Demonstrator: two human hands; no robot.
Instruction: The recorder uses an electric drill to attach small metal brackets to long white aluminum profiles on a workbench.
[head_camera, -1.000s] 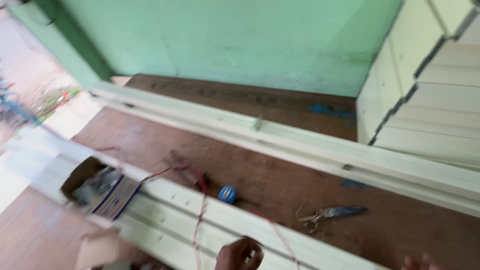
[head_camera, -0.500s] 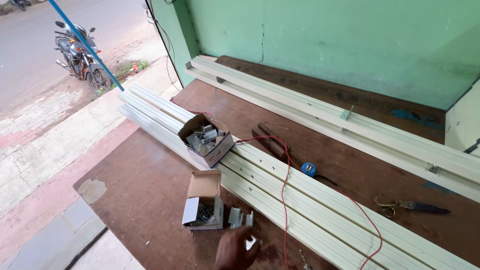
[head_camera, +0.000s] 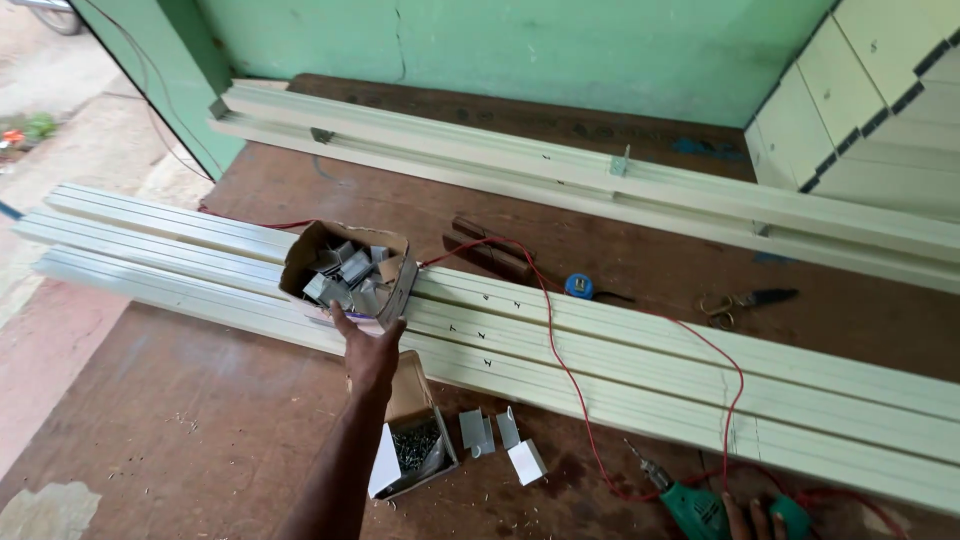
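2 hands work: the left hand (head_camera: 372, 352) reaches, fingers spread, to the torn cardboard box of grey metal brackets (head_camera: 348, 274) lying on the long cream profiles (head_camera: 620, 345). The right hand (head_camera: 752, 520) grips the green electric drill (head_camera: 700, 508). Picking 1 bracket seems the step, and it needs a careful pinch.

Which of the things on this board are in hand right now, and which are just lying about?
In hand:
- left hand on the box of metal brackets
- right hand on the green drill

Lying about:
- scissors
- blue tape measure
- small box of screws
- loose brackets
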